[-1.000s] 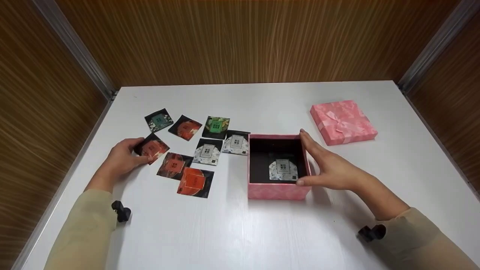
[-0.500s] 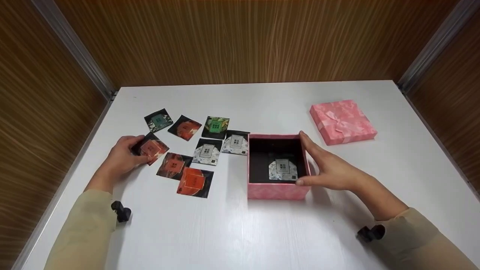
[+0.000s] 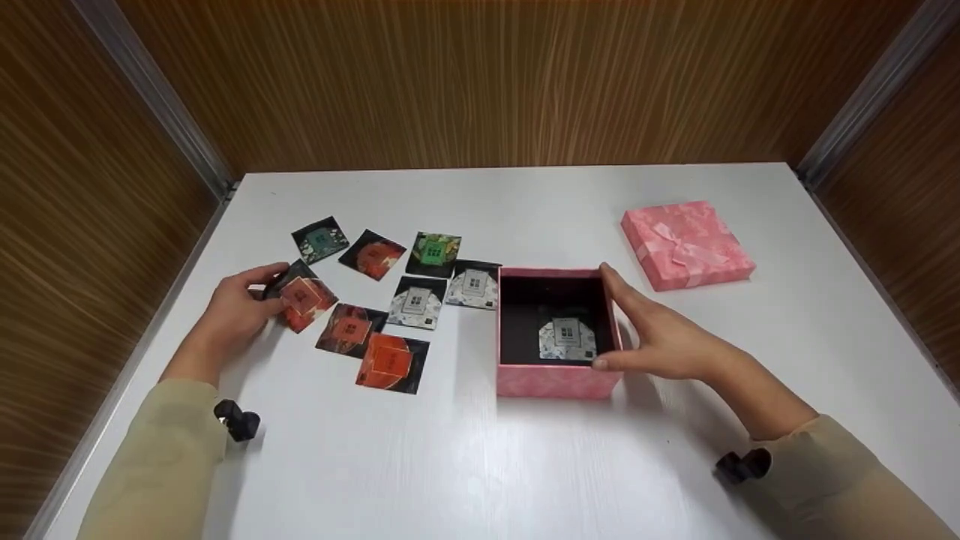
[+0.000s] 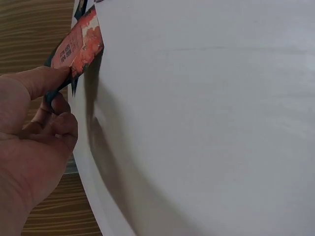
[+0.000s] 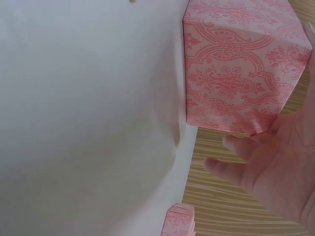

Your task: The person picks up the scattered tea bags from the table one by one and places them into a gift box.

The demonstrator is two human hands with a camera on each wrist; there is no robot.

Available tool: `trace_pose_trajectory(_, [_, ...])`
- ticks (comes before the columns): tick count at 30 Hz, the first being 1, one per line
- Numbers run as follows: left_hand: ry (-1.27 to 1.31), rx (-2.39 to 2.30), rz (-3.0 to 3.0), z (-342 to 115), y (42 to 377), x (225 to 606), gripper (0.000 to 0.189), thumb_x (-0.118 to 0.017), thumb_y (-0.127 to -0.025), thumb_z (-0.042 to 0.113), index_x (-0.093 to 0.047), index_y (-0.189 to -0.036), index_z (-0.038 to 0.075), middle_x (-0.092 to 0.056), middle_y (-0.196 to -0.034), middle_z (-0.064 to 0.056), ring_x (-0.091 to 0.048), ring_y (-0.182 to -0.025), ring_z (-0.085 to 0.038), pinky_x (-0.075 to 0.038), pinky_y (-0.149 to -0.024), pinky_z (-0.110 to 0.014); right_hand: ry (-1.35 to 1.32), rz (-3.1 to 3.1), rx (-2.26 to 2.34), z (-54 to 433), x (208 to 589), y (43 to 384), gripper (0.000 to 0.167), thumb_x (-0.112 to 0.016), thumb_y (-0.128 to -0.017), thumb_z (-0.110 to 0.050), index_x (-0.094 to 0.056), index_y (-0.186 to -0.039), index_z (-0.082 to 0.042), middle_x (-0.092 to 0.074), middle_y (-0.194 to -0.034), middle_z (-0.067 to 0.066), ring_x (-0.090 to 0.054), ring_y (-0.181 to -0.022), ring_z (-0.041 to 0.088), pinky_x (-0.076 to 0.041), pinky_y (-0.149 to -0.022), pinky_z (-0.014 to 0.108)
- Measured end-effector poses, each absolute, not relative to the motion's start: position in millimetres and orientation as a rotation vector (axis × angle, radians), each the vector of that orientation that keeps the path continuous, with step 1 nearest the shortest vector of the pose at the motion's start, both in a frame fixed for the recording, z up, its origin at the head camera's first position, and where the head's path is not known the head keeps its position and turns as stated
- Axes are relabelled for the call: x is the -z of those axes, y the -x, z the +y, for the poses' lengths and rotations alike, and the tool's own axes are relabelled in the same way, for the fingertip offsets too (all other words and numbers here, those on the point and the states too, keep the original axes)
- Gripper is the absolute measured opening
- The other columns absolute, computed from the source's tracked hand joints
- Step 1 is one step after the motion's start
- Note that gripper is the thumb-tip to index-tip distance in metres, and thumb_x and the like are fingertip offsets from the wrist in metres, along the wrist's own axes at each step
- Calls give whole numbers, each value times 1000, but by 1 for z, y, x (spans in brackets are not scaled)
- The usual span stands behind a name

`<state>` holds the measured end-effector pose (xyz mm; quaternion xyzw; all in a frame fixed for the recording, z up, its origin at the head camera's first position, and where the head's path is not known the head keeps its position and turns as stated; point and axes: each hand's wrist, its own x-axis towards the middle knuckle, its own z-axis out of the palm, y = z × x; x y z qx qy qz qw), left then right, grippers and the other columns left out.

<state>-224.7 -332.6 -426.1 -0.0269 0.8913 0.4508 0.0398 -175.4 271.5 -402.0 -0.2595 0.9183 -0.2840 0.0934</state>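
Observation:
My left hand [image 3: 241, 306] pinches the left corner of a red and black sachet [image 3: 306, 300]. In the left wrist view the thumb lies on the sachet's printed face [image 4: 78, 49], with fingers curled beneath and the packet tilted up. Spread along the right side of a pink, lidless box [image 3: 551, 381] is my right hand [image 3: 667, 337]. Its thumb touches the near rim and its straight index finger reaches the far corner. Inside the box lies a white and silver sachet [image 3: 568, 337]. The right wrist view shows the other fingertips at the box's patterned wall [image 5: 231, 73].
Several more sachets lie loosely grouped left of the box, among them a dark green one [image 3: 320, 240], a bright green one [image 3: 433, 253] and an orange one [image 3: 391, 364]. A pink lid with a bow [image 3: 686, 244] sits at the back right of the white table [image 3: 360, 472].
My left hand has shifted slightly, its thumb sliding back toward the sachet's left corner, and the sachet has turned and tilted a little. My right hand and the box stay put.

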Motion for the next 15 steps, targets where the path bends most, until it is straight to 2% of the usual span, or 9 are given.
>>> trace_pose_trajectory(3, [40, -1365, 2750, -333, 224, 419, 58, -66, -99, 0, -54, -155, 8, -54, -147, -26, -54, -118, -29, -45, -83, -17, 764, 2728, 835, 272, 402, 175, 128, -84, -85, -59, -1, -172, -14, -9, -177, 11, -25, -158, 36, -28, -123, 60])
trace_pose_trajectory(6, [8, -1360, 2754, -334, 223, 411, 56, -65, -101, 1, -56, -155, 10, -55, -151, -24, -51, -132, -31, -42, -93, -16, 763, 2728, 831, 272, 402, 175, 128, -83, -86, -59, 0, -172, -15, -9, -177, 11, -25, -158, 37, -28, -122, 60])
trace_pose_trajectory(7, [-2, -1353, 2761, -334, 223, 408, 55, -65, -101, 2, -56, -155, 10, -54, -152, -24, -51, -134, -32, -42, -93, -15, 762, 2727, 830, 272, 403, 175, 128, -83, -86, -59, 0, -172, -15, -10, -177, 11, -25, -158, 37, -28, -122, 61])
trace_pose_trajectory(11, [-47, -1375, 2764, -331, 223, 394, 50, -62, -104, 3, -58, -154, 11, -54, -153, -24, -52, -131, -32, -45, -87, -13, 764, 2726, 828, 272, 403, 175, 127, -83, -86, -60, 0, -172, -15, -10, -177, 11, -26, -157, 38, -29, -122, 61])
trace_pose_trajectory(15, [-72, -1361, 2775, -321, 222, 378, 49, -58, -108, 6, -57, -155, 16, -54, -153, -22, -51, -124, -29, -45, -83, -15, 771, 2730, 830, 272, 403, 176, 127, -83, -86, -59, -1, -172, -15, -11, -177, 13, -27, -157, 38, -30, -122, 61])
